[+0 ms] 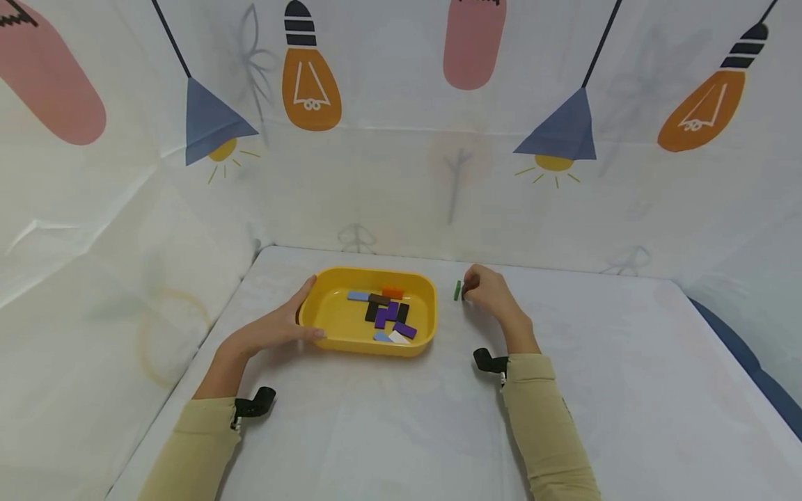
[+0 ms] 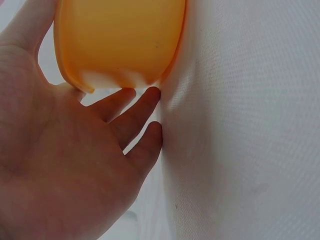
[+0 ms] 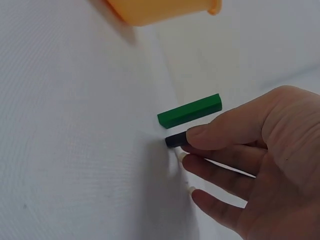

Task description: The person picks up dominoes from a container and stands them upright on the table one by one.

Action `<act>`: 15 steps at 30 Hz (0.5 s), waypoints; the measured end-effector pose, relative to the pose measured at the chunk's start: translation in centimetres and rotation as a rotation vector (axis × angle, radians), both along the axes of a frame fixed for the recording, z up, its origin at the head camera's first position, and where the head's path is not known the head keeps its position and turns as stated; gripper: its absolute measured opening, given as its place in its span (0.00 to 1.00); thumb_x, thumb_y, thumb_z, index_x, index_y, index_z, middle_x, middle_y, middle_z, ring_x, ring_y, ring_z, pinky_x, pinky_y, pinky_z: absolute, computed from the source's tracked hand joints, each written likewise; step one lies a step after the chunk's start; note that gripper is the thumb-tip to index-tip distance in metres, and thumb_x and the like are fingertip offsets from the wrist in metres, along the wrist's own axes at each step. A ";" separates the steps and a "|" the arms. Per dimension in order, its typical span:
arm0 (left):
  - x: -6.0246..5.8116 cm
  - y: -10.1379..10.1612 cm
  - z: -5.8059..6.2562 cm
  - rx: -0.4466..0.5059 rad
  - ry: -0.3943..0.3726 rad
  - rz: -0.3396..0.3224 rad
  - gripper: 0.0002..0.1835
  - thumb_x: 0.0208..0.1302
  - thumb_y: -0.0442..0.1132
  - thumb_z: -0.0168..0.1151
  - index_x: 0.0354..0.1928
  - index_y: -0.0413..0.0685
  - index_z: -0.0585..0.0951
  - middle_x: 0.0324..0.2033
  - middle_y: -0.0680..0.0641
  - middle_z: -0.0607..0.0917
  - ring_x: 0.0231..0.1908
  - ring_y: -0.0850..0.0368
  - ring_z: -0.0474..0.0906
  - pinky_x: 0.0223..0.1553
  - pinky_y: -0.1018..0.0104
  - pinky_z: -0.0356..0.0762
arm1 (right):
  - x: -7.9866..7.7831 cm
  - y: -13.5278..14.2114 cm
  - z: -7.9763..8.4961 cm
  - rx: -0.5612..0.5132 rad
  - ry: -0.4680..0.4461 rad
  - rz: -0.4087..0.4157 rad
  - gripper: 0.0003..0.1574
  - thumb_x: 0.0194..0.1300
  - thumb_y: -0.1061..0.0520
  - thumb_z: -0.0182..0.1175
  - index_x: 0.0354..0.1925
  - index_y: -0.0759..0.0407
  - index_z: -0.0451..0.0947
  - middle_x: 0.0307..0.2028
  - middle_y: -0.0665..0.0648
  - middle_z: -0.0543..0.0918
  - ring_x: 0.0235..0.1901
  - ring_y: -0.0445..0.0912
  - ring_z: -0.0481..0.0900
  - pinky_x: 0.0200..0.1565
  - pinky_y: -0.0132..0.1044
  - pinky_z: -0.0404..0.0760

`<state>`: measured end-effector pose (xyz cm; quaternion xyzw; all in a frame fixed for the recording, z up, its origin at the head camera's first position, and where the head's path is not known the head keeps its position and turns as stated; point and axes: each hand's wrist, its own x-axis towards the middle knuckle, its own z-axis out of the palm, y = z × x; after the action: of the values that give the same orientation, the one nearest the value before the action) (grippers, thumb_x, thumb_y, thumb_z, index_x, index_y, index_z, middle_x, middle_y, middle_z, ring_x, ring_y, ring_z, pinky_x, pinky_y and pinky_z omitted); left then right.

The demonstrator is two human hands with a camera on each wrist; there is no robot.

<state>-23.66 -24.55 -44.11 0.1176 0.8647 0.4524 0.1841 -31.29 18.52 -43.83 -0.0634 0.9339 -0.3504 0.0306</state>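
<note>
A shallow yellow tray (image 1: 351,341) lies on the white table, with several small flat blocks inside in purple, black, brown, orange, light blue and white. My left hand (image 1: 276,327) grips its left end, thumb at the near rim and a finger at the far corner; in the left wrist view the fingertips meet the end wall. To the right of the tray, my right hand (image 1: 491,296) pinches a small black block (image 3: 176,140) between thumb and finger, low over the cloth. A green block (image 3: 190,111) stands beside it, between the hand and the tray.
White cloth (image 1: 376,431) covers the table. Behind it rises a white sheet (image 1: 401,195) printed with lamps and bulbs, and a similar sheet hangs along the left side. Something dark blue (image 1: 745,355) shows past the right edge.
</note>
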 end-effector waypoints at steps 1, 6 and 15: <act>0.0 0.0 -0.1 -0.001 0.000 0.001 0.63 0.57 0.53 0.70 0.78 0.70 0.30 0.80 0.50 0.34 0.79 0.41 0.33 0.73 0.29 0.39 | 0.0 0.0 -0.1 0.000 0.001 -0.001 0.17 0.58 0.65 0.60 0.48 0.63 0.75 0.46 0.64 0.83 0.43 0.53 0.79 0.42 0.40 0.79; 0.0 0.0 -0.3 -0.002 0.005 0.002 0.63 0.58 0.53 0.70 0.78 0.70 0.30 0.80 0.51 0.34 0.79 0.41 0.32 0.73 0.29 0.39 | -0.1 0.1 -0.5 -0.008 0.010 0.001 0.17 0.58 0.65 0.60 0.47 0.62 0.75 0.45 0.63 0.83 0.43 0.53 0.79 0.42 0.40 0.79; -0.1 -0.1 -0.2 -0.016 0.020 -0.008 0.63 0.58 0.54 0.70 0.78 0.68 0.29 0.80 0.48 0.34 0.79 0.39 0.33 0.72 0.28 0.39 | 0.1 0.0 -0.4 -0.022 0.008 0.011 0.18 0.57 0.65 0.60 0.48 0.63 0.75 0.46 0.64 0.83 0.44 0.54 0.79 0.43 0.41 0.79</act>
<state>-23.71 -24.65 -44.33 0.1241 0.8695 0.4436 0.1782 -31.23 18.51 -44.24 -0.0700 0.9297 -0.3605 0.0282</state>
